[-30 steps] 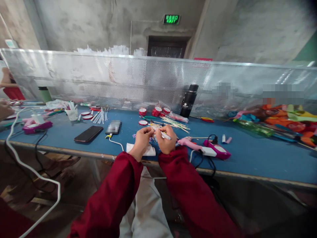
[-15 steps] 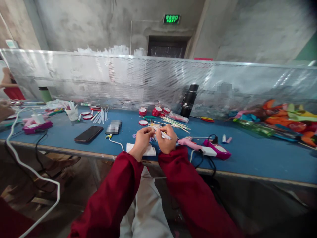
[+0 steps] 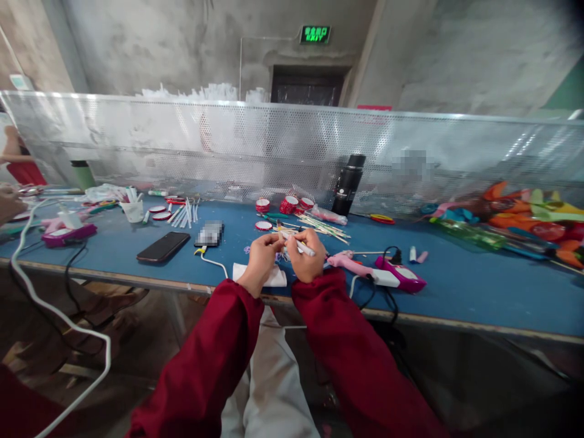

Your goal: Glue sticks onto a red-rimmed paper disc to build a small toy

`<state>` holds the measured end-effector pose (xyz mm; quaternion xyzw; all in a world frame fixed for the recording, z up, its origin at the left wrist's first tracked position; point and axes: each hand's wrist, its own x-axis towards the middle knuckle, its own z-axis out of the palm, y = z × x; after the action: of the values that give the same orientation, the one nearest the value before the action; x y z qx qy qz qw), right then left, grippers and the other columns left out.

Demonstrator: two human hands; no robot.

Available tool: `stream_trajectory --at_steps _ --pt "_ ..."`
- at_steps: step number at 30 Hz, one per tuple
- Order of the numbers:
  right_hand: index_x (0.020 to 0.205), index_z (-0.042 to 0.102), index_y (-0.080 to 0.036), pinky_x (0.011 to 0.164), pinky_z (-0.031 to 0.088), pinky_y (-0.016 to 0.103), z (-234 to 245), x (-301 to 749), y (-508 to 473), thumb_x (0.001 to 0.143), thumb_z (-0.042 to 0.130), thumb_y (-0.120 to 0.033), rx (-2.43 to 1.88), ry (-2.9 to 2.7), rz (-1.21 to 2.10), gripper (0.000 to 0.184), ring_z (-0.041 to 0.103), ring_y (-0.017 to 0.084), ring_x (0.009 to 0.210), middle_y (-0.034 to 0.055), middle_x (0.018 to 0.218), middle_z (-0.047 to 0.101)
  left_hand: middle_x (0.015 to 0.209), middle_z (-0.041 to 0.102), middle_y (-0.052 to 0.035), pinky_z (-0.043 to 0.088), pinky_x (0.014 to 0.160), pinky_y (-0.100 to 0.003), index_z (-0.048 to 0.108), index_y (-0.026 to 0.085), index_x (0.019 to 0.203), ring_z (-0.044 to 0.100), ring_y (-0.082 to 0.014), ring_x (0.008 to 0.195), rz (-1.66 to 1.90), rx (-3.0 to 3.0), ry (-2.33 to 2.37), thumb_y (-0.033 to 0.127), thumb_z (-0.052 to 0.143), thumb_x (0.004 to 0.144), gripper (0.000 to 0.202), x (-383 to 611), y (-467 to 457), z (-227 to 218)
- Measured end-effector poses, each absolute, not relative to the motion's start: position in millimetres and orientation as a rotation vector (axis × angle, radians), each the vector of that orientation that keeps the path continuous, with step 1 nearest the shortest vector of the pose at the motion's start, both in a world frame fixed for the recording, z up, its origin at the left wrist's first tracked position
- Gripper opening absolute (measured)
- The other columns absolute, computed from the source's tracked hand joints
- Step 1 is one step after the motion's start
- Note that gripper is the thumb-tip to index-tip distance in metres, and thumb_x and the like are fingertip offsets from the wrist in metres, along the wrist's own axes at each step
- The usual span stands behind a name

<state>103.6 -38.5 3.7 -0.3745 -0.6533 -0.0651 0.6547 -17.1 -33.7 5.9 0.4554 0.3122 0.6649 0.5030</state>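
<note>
My right hand is closed round a white marker pen, its tip pointing left toward my other hand. My left hand is pinched close beside it; what its fingers hold is too small to make out. Below my left hand lies a folded white cloth or tissue at the table's front edge. Thin wooden sticks are spread just behind my hands. A small round disc with a red rim lies behind my left fingers.
On the blue table, a pink glue gun rests by a purple power strip at right. A black bottle stands behind. Left are a phone and a white cup. Bright wrapped items lie far right. Another person's hand shows far left.
</note>
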Motion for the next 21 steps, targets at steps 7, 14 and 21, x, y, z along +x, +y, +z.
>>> stream_trajectory --at_steps 7,14,21 --pt "0.08 0.052 -0.027 0.06 0.048 0.033 3.8 103.8 -39.7 0.092 0.061 -0.034 -0.862 -1.479 -0.146 0.017 0.064 0.02 0.065 0.0008 0.072 0.069 0.063 0.063 -0.0001 0.038 0.06 -0.025 0.072 0.015 0.065 0.05 -0.012 0.061 1.607 1.093 0.744 0.035 0.093 0.056 0.03 -17.1 -34.0 6.0" --pt "0.078 0.051 -0.027 0.06 0.047 0.033 4.3 104.0 -39.1 0.093 0.06 -0.035 -0.869 -1.463 -0.161 0.019 0.062 0.02 0.064 0.0002 0.07 0.066 0.062 0.063 0.0005 0.037 0.06 -0.025 0.073 0.015 0.066 0.049 -0.0115 0.06 1.609 1.09 0.743 0.037 0.093 0.054 0.032 -17.0 -33.4 5.2" --pt "0.077 0.051 -0.026 0.059 0.044 0.032 5.3 104.3 -39.2 0.09 0.062 -0.034 -0.859 -1.469 -0.178 0.019 0.059 0.019 0.062 -0.0008 0.067 0.063 0.063 0.064 0.0003 0.037 0.06 -0.026 0.072 0.015 0.067 0.049 -0.0114 0.061 1.626 1.086 0.737 0.038 0.092 0.053 0.034 -16.4 -32.0 2.9"
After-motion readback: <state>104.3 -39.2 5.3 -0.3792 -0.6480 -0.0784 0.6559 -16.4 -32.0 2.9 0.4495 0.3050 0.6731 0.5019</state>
